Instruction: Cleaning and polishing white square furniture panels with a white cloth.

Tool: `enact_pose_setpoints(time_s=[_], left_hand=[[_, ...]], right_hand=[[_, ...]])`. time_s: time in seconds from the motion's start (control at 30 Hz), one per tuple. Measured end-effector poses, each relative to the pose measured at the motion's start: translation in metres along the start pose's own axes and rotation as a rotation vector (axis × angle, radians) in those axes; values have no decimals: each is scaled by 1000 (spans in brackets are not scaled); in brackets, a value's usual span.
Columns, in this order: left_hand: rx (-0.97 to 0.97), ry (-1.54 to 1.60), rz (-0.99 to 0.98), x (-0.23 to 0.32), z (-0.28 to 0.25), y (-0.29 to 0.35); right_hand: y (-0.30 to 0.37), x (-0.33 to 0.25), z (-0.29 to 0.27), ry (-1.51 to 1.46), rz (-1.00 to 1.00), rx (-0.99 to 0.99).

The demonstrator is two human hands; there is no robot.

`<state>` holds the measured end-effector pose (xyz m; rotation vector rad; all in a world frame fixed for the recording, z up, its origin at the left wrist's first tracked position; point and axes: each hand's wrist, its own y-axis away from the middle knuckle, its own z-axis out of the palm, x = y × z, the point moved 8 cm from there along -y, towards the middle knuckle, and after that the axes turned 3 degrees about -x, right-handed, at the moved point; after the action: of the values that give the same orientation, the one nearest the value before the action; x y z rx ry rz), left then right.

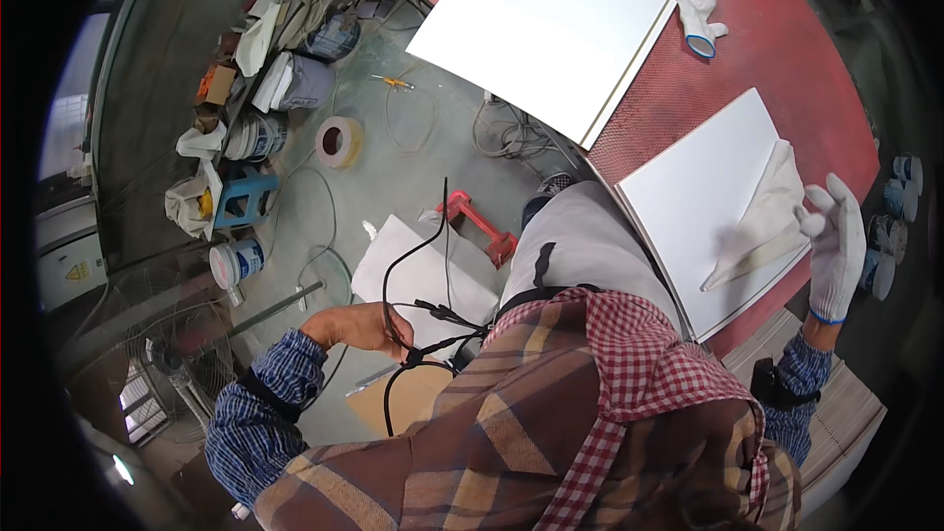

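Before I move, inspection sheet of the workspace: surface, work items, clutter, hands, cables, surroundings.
Surface: red table, partly covered.
Work items: large white panel; smaller white panel with off-white cloth on it.
Clutter: loose white glove on table; tape roll on floor.
Hands: left hand bare, at black cables, grip unclear; right hand gloved, beside cloth, nothing held.
Cables: also grey coils under table edge.
Surroundings: caged fan, blue stool.

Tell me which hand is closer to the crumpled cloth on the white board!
Right. The gloved right hand is just to the right of the cloth; the bare left hand is much farther away, over to the left by the black cables.
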<state>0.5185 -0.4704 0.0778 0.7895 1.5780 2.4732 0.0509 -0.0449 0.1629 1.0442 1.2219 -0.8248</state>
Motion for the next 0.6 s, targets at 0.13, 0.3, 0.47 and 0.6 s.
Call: enact_pose_setpoints(time_s=[0.13, 0.3, 0.47, 0.6], left_hand=[[80, 284, 134, 25, -47, 15], [748, 239, 303, 43, -130, 37], [635, -263, 449, 101, -61, -1], [629, -363, 319, 50, -17, -28]], right_hand=[[23, 20, -55, 14, 60, 110], [37, 43, -87, 8, 115, 179], [37, 50, -98, 53, 166, 135], [31, 48, -101, 95, 176, 121]])
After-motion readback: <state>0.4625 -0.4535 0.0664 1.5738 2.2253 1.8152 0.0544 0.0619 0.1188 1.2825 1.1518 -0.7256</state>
